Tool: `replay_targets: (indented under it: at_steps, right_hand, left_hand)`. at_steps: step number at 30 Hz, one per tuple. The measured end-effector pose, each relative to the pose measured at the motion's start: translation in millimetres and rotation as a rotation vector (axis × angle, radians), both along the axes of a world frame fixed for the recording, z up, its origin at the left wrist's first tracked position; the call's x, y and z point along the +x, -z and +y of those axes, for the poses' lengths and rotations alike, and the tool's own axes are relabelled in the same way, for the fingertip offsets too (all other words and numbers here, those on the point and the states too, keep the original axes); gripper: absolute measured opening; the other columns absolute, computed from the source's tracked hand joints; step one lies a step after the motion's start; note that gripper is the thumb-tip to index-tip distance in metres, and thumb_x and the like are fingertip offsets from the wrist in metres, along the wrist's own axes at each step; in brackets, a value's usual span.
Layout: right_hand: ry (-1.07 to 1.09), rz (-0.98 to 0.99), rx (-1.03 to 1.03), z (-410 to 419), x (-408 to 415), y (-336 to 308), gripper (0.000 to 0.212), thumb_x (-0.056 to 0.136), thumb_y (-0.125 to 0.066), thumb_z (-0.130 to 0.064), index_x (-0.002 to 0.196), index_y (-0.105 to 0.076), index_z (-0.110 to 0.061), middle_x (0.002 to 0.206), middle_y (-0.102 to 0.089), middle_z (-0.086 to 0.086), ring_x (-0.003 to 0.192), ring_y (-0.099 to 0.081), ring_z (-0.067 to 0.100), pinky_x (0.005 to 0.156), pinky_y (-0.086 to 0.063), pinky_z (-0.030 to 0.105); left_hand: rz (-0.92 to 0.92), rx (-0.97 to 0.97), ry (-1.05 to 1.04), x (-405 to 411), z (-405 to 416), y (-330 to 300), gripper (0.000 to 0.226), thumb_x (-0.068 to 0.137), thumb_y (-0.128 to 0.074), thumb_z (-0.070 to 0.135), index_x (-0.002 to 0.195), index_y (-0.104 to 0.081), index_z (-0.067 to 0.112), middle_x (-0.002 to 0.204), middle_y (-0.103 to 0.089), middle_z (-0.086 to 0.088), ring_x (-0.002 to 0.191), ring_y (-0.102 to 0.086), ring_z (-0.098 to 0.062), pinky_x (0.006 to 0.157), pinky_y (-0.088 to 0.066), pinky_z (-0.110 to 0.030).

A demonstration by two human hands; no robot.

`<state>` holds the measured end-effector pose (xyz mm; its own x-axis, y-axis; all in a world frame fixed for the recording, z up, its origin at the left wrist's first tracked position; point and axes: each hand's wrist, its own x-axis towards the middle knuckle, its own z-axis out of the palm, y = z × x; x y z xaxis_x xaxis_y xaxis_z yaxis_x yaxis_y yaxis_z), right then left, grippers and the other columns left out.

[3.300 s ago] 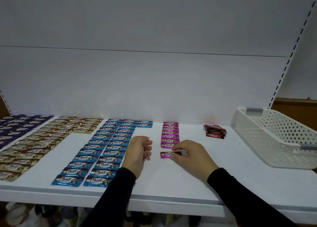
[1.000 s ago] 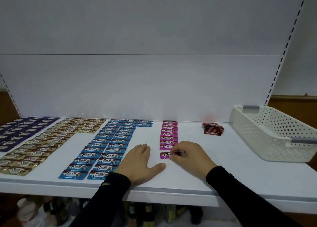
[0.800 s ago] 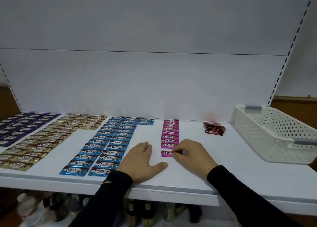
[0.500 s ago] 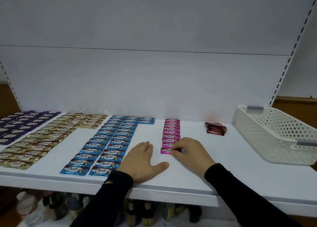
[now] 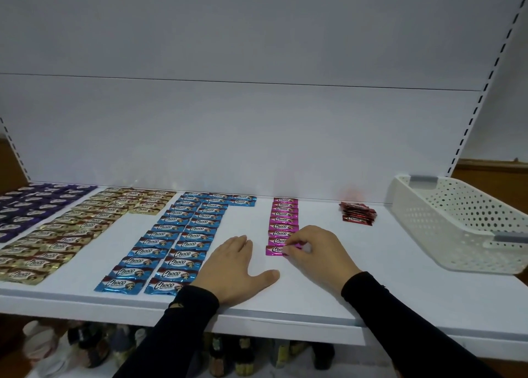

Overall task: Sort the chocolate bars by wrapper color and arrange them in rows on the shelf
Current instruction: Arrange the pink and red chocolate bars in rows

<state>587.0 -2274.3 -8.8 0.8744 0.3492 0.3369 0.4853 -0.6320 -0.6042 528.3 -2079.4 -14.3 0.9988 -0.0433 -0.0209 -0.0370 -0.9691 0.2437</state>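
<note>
Head view: white basket (image 5: 457, 223) interior hidden.

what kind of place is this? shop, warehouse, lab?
Probably a shop, or a mock-up of one: a white retail shelf with a slotted upright, chocolate bars laid out in colour rows such as the blue bars, and bottles stocked on the level below.

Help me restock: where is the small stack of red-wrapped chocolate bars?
In the head view, the small stack of red-wrapped chocolate bars sits toward the shelf's back right, between the pink-wrapped column and the white perforated plastic basket.
</note>
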Motion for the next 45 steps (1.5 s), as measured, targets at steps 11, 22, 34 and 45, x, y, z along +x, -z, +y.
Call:
replay_targets:
  at_steps: [11, 22, 34, 45]
  right_hand:
    - [0.239, -0.061, -0.025, -86, 56, -4, 0.028, 0.087, -0.069, -0.035, 0.111, -0.07, -0.021, 0.12, -0.063, -0.008, 0.109, -0.057, 0.009, 0.098, -0.043, 0.026]
    - [0.258, 0.059, -0.18, -137, 102, 12, 0.051, 0.087, -0.056, -0.047, 0.134, -0.045, -0.03, 0.123, -0.056, -0.007, 0.117, -0.049, 0.013, 0.095, -0.038, 0.026]
    - [0.25, 0.063, -0.204, -147, 124, 22, 0.048, 0.092, -0.04, -0.012, 0.14, -0.045, -0.013, 0.135, -0.052, 0.003, 0.124, -0.045, 0.019, 0.107, -0.034, 0.028]
    - [0.076, 0.199, 0.006, -143, 97, 1, 0.036, 0.088, -0.06, -0.033, 0.123, -0.059, -0.043, 0.114, -0.065, -0.022, 0.105, -0.057, -0.005, 0.093, -0.045, 0.019]
  left_hand:
    - [-0.216, -0.048, 0.211, 44, -36, -47, 0.068, 0.093, -0.057, 0.056, 0.148, -0.042, 0.02, 0.153, -0.042, 0.002, 0.141, -0.033, -0.014, 0.11, -0.026, -0.024]
    - [-0.049, 0.036, 0.361, 161, -134, -49, 0.077, 0.09, -0.062, 0.053, 0.152, -0.034, 0.017, 0.153, -0.039, -0.002, 0.14, -0.036, -0.021, 0.111, -0.035, -0.037]
    - [0.058, -0.006, 0.542, 246, -184, -27, 0.059, 0.091, -0.061, 0.053, 0.142, -0.05, 0.026, 0.135, -0.054, 0.001, 0.127, -0.047, -0.018, 0.108, -0.038, -0.032]
    - [-0.023, -0.161, 0.473, 205, -143, -9, 0.037, 0.094, -0.063, 0.046, 0.124, -0.058, 0.026, 0.112, -0.053, 0.004, 0.108, -0.052, -0.014, 0.093, -0.042, -0.027]
